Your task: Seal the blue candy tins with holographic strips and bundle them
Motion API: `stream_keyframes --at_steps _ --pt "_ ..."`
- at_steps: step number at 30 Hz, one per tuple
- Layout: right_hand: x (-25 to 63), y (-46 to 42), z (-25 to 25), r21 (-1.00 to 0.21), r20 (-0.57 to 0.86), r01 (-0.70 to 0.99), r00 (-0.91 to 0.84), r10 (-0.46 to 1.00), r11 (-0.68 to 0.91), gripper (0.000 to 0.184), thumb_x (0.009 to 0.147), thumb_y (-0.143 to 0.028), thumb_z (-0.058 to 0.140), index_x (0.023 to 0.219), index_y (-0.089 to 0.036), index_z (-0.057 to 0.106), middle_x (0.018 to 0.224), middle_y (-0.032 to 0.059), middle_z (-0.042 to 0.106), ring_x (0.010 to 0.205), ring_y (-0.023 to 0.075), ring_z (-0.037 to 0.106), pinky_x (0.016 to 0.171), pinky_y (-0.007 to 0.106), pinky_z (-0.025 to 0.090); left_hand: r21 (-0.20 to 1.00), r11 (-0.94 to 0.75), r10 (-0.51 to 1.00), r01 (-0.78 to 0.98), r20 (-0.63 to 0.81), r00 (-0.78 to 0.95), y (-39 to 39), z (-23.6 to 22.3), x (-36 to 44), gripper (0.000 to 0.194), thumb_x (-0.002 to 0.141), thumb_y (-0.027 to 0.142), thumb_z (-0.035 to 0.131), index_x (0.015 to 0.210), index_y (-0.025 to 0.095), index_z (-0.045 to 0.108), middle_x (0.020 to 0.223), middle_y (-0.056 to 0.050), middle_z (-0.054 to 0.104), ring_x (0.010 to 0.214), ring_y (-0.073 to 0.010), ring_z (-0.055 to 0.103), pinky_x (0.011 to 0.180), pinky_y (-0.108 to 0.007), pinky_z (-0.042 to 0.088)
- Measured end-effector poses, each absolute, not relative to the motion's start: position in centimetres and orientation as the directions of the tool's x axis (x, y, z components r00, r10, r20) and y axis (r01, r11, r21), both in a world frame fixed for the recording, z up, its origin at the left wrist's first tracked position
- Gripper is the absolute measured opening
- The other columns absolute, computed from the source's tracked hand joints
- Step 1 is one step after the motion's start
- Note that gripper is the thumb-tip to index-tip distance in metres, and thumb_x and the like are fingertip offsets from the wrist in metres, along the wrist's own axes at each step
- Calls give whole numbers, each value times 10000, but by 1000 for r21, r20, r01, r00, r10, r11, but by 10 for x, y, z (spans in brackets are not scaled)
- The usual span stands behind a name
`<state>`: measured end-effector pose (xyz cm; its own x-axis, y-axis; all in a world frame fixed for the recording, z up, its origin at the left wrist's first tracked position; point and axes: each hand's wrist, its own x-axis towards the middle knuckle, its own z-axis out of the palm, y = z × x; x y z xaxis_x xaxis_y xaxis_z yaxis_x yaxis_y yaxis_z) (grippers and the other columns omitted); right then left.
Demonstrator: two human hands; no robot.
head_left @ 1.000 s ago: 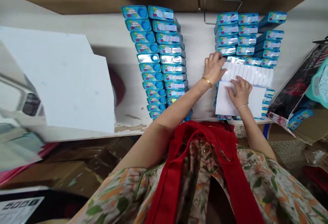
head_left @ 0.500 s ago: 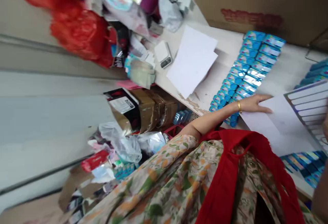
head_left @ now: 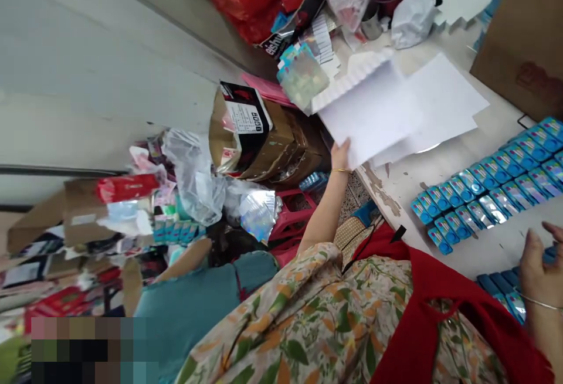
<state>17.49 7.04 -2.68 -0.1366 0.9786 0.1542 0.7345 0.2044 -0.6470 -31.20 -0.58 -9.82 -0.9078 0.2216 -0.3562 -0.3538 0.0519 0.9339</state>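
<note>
Left hand [head_left: 341, 155] pinches white sheet [head_left: 372, 117] by its edge, left of blue box rows [head_left: 479, 182], presumably keeping it unbent; right hand [head_left: 543, 275], fingers parted, across the rows.

The light is soft and even; the tins [head_left: 493, 209] give bright glare. The sheet [head_left: 373, 117] is blurred, a lower left patch pixelated.

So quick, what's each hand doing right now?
Left hand: closed on the edge of a white sheet.
Right hand: open, partly out of frame, nothing visible in its grip, near the blue boxes.
</note>
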Motion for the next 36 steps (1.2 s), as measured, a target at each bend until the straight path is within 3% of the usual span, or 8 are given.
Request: stream_keyframes --at_steps 4,10,15,18,21,27,33,36 --pt "149 61 -29 -641 157 728 -186 970 243 325 943 -502 580 1253 -516 677 1206 179 725 1250 390 655 1059 653 524 925 105 -76 -366 -359 -930 -56 -123 -377 311 947 90 576 1256 108 607 1229 -103 771 1115 -142 730 991 -266 593" --pt "88 71 -32 -748 -62 661 -142 988 49 295 905 -576 596 1004 -325 716 1066 146 747 1038 374 721 855 613 602 860 270 -149 -433 -407 -901 -56 -172 -398 358 936 82 590 1294 85 575 1106 -103 773 1058 -163 730 989 -324 581" --pt "18 72 -39 -799 -203 601 -301 932 20 310 911 -549 593 989 -277 719 1040 114 754 1015 318 713 859 528 594 784 518 -181 -342 -290 -940 -29 -186 -399 666 854 150 757 1448 135 456 1486 -201 552 1419 -280 506 1191 -456 405" --pt "-10 68 -44 -805 -250 592 -387 888 31 289 935 -520 579 988 -272 717 1016 108 749 979 295 700 813 482 580 782 623 141 26 -80 -987 2 -181 -399 582 926 247 702 1454 177 468 1481 -186 536 1426 -273 482 1226 -427 336" --pt "-24 65 -50 -796 -278 605 -406 870 28 286 940 -514 575 980 -270 718 1000 110 744 953 289 690 782 464 570 812 527 494 252 -51 -868 52 -176 -397 534 882 319 766 1355 198 551 1398 -164 586 1320 -272 559 1171 -404 386" --pt "-36 64 -57 -776 -315 630 -356 880 -23 311 937 -518 574 961 -244 719 996 119 742 941 278 683 778 438 557 752 612 542 245 -174 -822 108 -183 -396 141 866 142 705 836 187 576 993 -69 660 1018 -214 625 1023 -358 452" --pt "-63 76 -44 -807 -461 511 -230 857 -296 500 823 -709 644 995 -242 701 1008 97 736 937 257 689 830 433 566 853 238 581 465 258 -772 82 -129 -380 181 1023 338 563 924 189 586 842 -23 684 796 -134 669 786 -257 522" --pt "-78 102 -18 -774 -632 124 -230 740 -622 750 724 -889 596 1185 -300 642 1189 73 733 1002 252 728 829 422 604 672 -233 679 703 630 -377 64 -63 -343 106 1029 253 565 1070 195 643 995 -57 795 913 -132 756 790 -246 566"
